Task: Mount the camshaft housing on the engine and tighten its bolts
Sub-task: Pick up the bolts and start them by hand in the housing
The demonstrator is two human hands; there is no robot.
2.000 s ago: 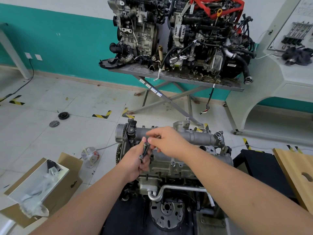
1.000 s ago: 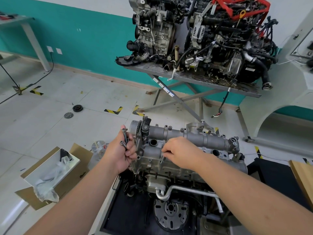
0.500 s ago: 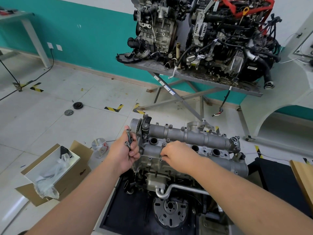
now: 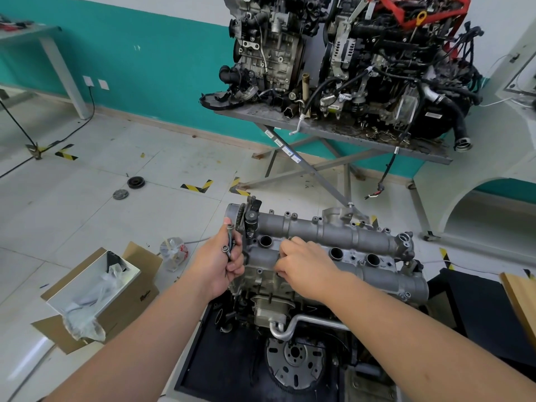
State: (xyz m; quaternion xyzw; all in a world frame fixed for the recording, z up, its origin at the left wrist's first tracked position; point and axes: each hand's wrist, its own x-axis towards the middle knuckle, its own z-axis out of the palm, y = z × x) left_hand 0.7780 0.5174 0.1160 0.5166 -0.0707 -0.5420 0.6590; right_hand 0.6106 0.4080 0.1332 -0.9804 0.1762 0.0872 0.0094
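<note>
The grey camshaft housing (image 4: 342, 237) lies on top of the engine (image 4: 278, 303) in the lower middle of the view. My left hand (image 4: 216, 264) is beside the housing's left end and grips a few dark bolts (image 4: 229, 240), heads up. My right hand (image 4: 304, 264) rests on the housing's near side, its fingers curled down at a spot between two round holes. What the fingertips pinch is hidden; it may be a bolt. Several bolt heads stand along the housing's far edge.
An open cardboard box (image 4: 98, 288) with plastic wrapping sits on the floor at left. A crumpled plastic bag (image 4: 174, 250) lies near it. Two other engines stand on a grey table (image 4: 333, 130) behind. A wooden board (image 4: 522, 300) is at the right edge.
My right hand took a bolt from my left hand, then moved down onto the housing's near side. My left hand swung out to the housing's left end with the remaining bolts.
</note>
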